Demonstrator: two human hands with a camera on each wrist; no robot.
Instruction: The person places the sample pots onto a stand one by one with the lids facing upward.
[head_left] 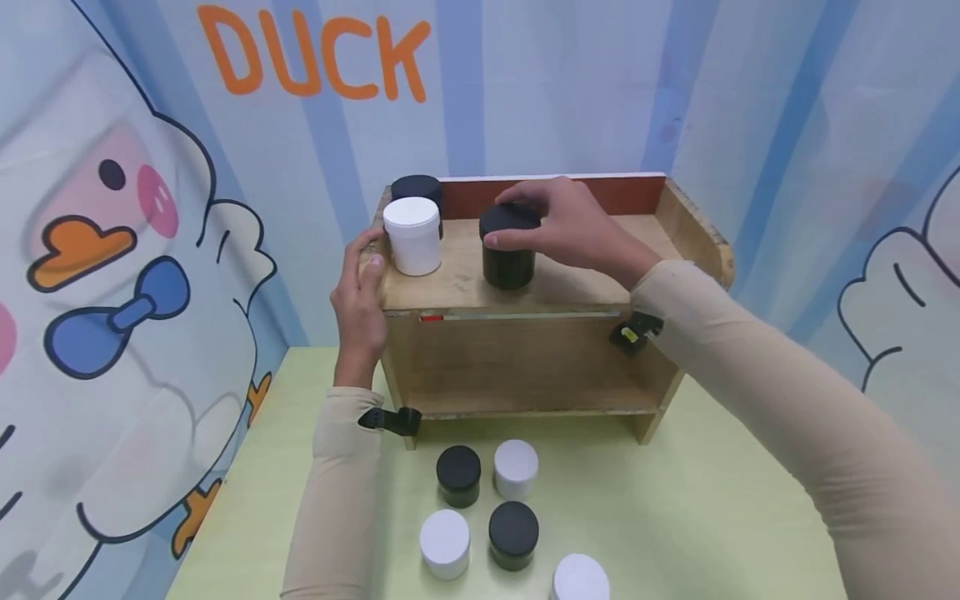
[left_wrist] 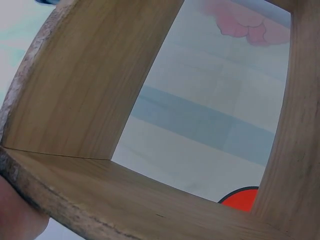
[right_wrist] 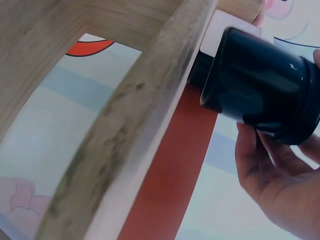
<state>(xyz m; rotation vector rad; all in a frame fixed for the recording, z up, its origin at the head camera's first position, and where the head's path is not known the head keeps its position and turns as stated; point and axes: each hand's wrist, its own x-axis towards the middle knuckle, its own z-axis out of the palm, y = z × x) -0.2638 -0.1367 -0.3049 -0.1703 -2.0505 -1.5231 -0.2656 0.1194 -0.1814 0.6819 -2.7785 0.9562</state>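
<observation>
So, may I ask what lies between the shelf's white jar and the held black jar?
The head view shows only bare shelf top between the white jar and black jar.

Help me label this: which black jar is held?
The black jar in the right hand; no other is held: one behind the white jar on the shelf, two on the table.

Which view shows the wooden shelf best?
Head view: the wooden shelf appears nearly whole, both levels and front legs included. Left wrist shows only boards around an opening; right wrist, mainly a rough edge and red strip.
</observation>
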